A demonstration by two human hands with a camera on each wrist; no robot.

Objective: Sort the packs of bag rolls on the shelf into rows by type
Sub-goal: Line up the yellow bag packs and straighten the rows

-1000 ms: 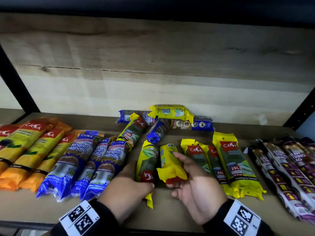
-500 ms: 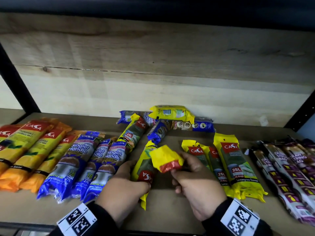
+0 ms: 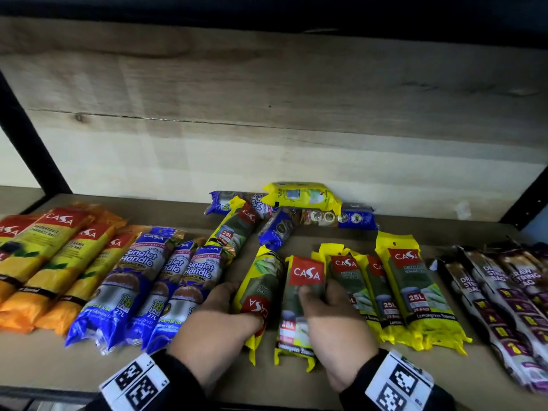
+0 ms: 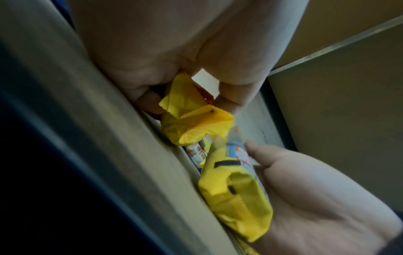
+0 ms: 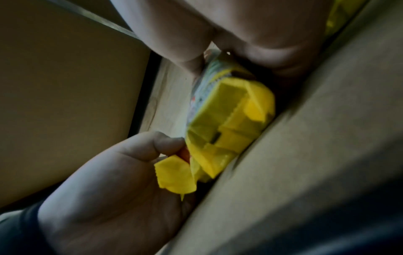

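Our right hand (image 3: 332, 318) curls around a yellow-green pack (image 3: 299, 298), logo end facing away, beside the matching row (image 3: 412, 289) on the shelf (image 3: 296, 390). Our left hand (image 3: 219, 321) grips an upside-down yellow-green pack (image 3: 261, 280) just beside it. Fingertips hide beneath both packs; the wrist views are blurred.

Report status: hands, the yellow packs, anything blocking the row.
Left hand grips upside-down yellow pack. Right hand grips upright yellow pack, beside the yellow row. Mixed pile unsorted at back; nothing blocking.
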